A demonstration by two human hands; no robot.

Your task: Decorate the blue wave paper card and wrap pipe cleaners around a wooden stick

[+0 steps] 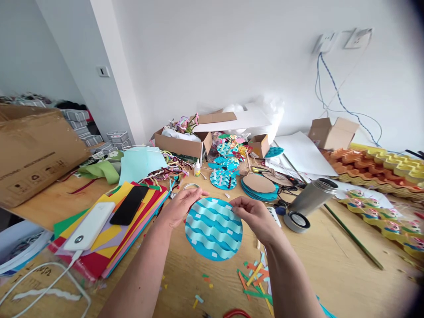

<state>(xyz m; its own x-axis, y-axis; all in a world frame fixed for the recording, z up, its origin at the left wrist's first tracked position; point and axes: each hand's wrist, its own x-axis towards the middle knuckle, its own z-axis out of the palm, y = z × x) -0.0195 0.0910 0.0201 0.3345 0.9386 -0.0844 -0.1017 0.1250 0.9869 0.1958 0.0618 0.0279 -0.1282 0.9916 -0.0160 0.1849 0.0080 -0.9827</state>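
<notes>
A round blue paper disc [213, 229] with rows of wavy light-blue strips and small white squares on it is held up over the table. My left hand [182, 205] grips its upper left edge, thumb and fingers closed there. At the upper right edge, my right hand [255, 216] pinches the disc between thumb and fingers. Behind it stands a tiered decoration [225, 165] of similar blue discs with wavy strips. A stack of cardboard-topped blue discs [260, 185] lies to the right of that. Beyond my hands is a small glue bottle [197, 168].
Coloured sheets [99, 234] at left carry a black phone [129, 205] and a white power bank [90, 225]. Paper scraps [256, 280] lie in front. At right are a steel flask [311, 198], its lid [297, 221], a green stick [353, 236] and egg trays [377, 170].
</notes>
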